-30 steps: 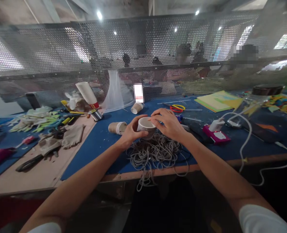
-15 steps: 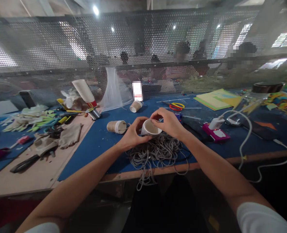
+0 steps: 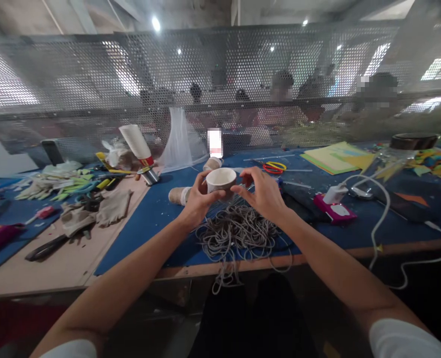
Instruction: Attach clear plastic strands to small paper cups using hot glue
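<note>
My left hand point(image 3: 201, 201) grips a white paper cup point(image 3: 222, 178) from its left side, thumb at the front. The cup's mouth tilts toward me, and its side below the rim looks greyish. At the cup's right, my right hand point(image 3: 260, 191) is open with its fingers curved and apart, the thumb tip close to the cup wall. Below both hands lies a loose tangle of grey cord point(image 3: 239, 231), some loops hanging over the table edge. A twine-wrapped cup point(image 3: 176, 196) lies behind my left hand, and another wrapped cup point(image 3: 212, 164) rests farther back.
Left of the mat are stacked paper cups point(image 3: 134, 141), grey gloves point(image 3: 114, 206) and black-handled pliers point(image 3: 47, 248). Scissors point(image 3: 275, 167) and coloured paper sheets point(image 3: 338, 156) lie toward the back right. A pink power block point(image 3: 334, 208) with a white cable sits right. A perforated metal screen point(image 3: 220, 64) stands behind.
The cup has shifted slightly up and left, and its mouth shows wider. My right hand has come off the cup's rim to its right side, fingers spreading.
</note>
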A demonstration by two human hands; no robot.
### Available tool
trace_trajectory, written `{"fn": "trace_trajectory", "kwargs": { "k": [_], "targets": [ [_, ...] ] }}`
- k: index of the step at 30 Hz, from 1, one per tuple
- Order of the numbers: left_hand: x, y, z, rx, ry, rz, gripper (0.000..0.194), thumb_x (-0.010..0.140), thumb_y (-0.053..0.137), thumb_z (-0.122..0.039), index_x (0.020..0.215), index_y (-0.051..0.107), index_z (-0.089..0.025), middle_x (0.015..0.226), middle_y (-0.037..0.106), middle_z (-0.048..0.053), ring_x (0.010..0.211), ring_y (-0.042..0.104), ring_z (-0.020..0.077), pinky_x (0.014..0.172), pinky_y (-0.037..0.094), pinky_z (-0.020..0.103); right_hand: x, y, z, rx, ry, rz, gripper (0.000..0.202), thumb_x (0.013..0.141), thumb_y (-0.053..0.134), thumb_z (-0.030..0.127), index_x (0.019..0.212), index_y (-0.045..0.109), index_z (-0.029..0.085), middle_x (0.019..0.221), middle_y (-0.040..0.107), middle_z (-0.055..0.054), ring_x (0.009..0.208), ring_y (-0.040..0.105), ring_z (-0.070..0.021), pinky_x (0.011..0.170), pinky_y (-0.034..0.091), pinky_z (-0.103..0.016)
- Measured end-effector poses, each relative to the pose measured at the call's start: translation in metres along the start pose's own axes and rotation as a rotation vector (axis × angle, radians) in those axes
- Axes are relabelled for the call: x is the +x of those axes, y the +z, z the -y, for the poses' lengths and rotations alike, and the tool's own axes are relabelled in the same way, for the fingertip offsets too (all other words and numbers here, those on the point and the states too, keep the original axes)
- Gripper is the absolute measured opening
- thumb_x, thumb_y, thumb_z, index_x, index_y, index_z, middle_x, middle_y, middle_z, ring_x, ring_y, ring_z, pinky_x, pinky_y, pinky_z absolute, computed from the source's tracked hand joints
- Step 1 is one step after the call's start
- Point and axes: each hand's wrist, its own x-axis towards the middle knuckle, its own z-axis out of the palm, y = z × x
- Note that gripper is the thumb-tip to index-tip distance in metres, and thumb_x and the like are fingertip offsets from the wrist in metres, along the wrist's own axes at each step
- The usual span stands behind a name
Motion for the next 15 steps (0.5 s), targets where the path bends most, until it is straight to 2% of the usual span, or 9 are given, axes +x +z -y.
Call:
{"fn": "trace_trajectory", "kwargs": {
  "k": [5, 8, 11, 13, 15],
  "targets": [
    [-0.005, 0.004, -0.003, -0.078, -0.067, 0.017, 0.065, 0.068, 0.086, -0.021, 0.123, 0.053, -0.028, 0.120, 0.062, 0.004, 0.110, 0.061, 0.0220, 0.088, 0.052, 0.033, -0.006, 0.019, 0.000, 0.037, 0.055, 0.151, 0.069, 0.085, 0.068, 0.059, 0.137, 0.040, 0.022, 0.129, 0.063, -0.015, 0.111, 0.066, -0.0310, 0.091, 0.054, -0.048],
    [-0.005, 0.004, -0.004, -0.074, -0.034, 0.090, 0.066, 0.066, 0.087, -0.023, 0.124, 0.055, -0.027, 0.120, 0.064, 0.004, 0.111, 0.061, 0.0227, 0.093, 0.051, 0.035, -0.007, 0.023, -0.002, 0.026, 0.062, 0.180, 0.072, 0.085, 0.068, 0.054, 0.141, 0.037, 0.022, 0.135, 0.060, -0.016, 0.118, 0.063, -0.0340, 0.093, 0.053, -0.050],
    [-0.003, 0.000, -0.007, -0.044, 0.001, 0.131, 0.051, 0.077, 0.079, -0.039, 0.122, 0.061, -0.023, 0.123, 0.066, 0.007, 0.113, 0.061, 0.0245, 0.096, 0.051, 0.038, -0.006, 0.022, -0.005, 0.008, 0.031, 0.171, 0.072, 0.083, 0.071, 0.048, 0.141, 0.038, 0.022, 0.137, 0.059, -0.017, 0.122, 0.060, -0.0356, 0.097, 0.050, -0.051],
    [0.000, -0.005, -0.009, 0.022, -0.003, 0.083, 0.037, 0.088, 0.065, -0.045, 0.116, 0.067, -0.020, 0.122, 0.068, 0.009, 0.114, 0.062, 0.0238, 0.095, 0.051, 0.037, -0.006, 0.020, -0.005, -0.028, 0.009, 0.164, 0.072, 0.081, 0.073, 0.044, 0.141, 0.039, 0.022, 0.137, 0.059, -0.017, 0.123, 0.059, -0.0366, 0.097, 0.048, -0.053],
    [0.003, -0.011, -0.009, 0.147, 0.011, -0.012, 0.032, 0.087, 0.067, -0.043, 0.109, 0.071, -0.020, 0.112, 0.071, 0.007, 0.106, 0.064, 0.0224, 0.092, 0.052, 0.036, -0.005, 0.018, -0.004, -0.068, -0.013, 0.183, 0.071, 0.080, 0.073, 0.042, 0.141, 0.041, 0.022, 0.134, 0.060, -0.016, 0.121, 0.059, -0.0374, 0.095, 0.047, -0.054]
  ]
}}
